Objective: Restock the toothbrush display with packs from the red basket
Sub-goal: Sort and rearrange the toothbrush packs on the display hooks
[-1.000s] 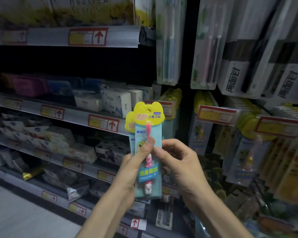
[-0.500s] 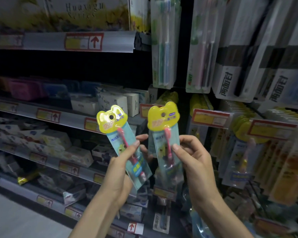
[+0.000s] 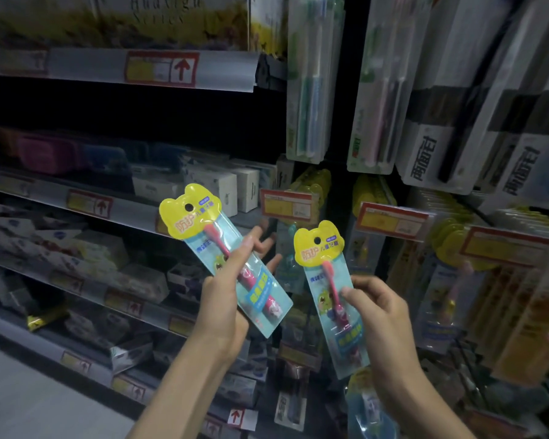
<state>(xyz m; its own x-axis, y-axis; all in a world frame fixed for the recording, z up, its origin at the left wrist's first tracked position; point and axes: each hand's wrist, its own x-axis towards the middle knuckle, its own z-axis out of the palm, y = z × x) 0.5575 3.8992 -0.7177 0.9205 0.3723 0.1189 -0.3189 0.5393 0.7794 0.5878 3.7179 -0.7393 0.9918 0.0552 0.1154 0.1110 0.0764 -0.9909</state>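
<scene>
Both packs are drifting further apart than a moment ago — the left hand (image 3: 225, 308) is pinching the left pack (image 3: 222, 258), and the right hand (image 3: 384, 324) is gripping the right pack (image 3: 330, 299). Neither is hanging yet; the display row (image 3: 313, 185) is waiting just beyond the left fingertips (image 3: 274, 259).

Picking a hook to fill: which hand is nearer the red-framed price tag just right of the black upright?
Right. The right hand is below the price tag; the left hand is lower and far to its left.
</scene>
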